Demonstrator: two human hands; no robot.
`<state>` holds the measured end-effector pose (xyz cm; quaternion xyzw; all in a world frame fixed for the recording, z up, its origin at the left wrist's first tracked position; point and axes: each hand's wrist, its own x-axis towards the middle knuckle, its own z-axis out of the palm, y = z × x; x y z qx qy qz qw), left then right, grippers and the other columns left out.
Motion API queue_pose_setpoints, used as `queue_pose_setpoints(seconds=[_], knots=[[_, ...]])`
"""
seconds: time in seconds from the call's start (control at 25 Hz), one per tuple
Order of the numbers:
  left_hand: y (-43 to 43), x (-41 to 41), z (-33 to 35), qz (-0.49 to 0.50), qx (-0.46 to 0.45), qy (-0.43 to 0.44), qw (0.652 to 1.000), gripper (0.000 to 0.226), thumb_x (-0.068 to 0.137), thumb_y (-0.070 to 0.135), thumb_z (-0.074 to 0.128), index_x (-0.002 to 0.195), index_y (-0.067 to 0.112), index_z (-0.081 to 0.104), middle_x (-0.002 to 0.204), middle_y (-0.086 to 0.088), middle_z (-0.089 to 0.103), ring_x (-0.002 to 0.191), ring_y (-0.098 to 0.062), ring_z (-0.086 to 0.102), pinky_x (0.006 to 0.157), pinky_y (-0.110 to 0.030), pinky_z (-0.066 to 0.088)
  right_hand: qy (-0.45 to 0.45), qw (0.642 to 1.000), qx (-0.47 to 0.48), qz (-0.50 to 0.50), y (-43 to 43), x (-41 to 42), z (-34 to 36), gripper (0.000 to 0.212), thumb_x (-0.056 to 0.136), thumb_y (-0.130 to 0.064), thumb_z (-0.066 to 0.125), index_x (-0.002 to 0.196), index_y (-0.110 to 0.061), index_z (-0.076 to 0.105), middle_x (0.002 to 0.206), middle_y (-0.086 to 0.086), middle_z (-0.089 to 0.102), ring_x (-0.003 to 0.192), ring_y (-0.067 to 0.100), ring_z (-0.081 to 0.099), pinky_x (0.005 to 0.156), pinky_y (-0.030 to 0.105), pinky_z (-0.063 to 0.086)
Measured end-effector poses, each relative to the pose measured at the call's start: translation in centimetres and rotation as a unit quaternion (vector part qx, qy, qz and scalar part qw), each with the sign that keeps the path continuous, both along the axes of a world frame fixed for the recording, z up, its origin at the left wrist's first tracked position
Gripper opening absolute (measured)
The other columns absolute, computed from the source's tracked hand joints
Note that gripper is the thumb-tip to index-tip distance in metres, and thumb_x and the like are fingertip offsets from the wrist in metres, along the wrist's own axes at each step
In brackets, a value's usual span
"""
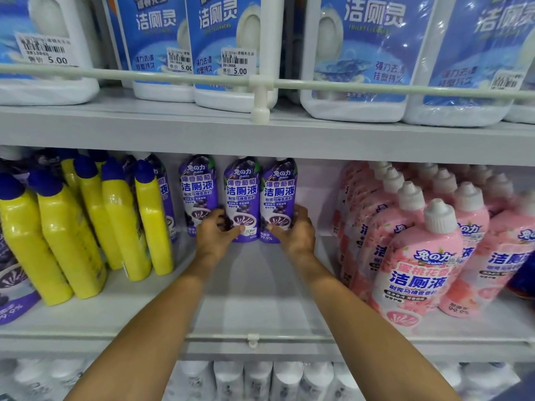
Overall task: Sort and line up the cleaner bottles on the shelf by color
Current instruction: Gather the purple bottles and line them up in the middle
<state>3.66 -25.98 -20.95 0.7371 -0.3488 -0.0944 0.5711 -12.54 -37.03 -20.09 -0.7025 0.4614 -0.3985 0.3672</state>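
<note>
Bare shelf floor (254, 287) between yellow bottles (86, 227) and pink bottles (419, 256), purple bottles (241, 192) at the back.

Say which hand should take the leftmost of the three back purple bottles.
Left, probably: left hand, gripping the middle bottle, is beside the leftmost bottle; right hand holds the rightmost bottle.

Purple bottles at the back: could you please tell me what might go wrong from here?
The left grip holds the middle purple bottle and the right grip the right purple bottle, both low down, so they might tip. The tilted yellow bottles stand near the left arm; a nudge could topple them. Another purple bottle at far left could be missed.
</note>
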Motion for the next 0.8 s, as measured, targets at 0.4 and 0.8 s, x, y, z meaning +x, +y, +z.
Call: queue_pose_setpoints(seconds=[0.4,0.8], knots=[[1.3,-0.7,1.0,-0.031,-0.048,0.066,0.996,0.056,0.078,0.009,0.090,0.126,0.007,0.062,0.113,-0.007,0.075,0.099,-0.024,0.075,0.088,-0.044,0.064,-0.123,0.991,0.048,0.035,1.9,-1.5,0.5,0.056,0.073,-0.015,0.093,0.114,-0.026,0.057,0.109,-0.004,0.073,0.092,0.012,0.071,0.078,0.025,0.062],[13.2,-2.2,4.7,-0.027,-0.179,0.127,0.975,0.067,0.076,0.002,0.088,0.135,0.014,0.060,0.127,-0.007,0.071,0.116,-0.019,0.071,0.090,-0.023,0.059,-0.277,0.938,0.149,0.145,10.2,1.4,2.9,0.072,0.079,-0.004,0.086,0.140,-0.019,0.051,0.129,0.001,0.062,0.111,0.017,0.065,0.087,0.030,0.060]])
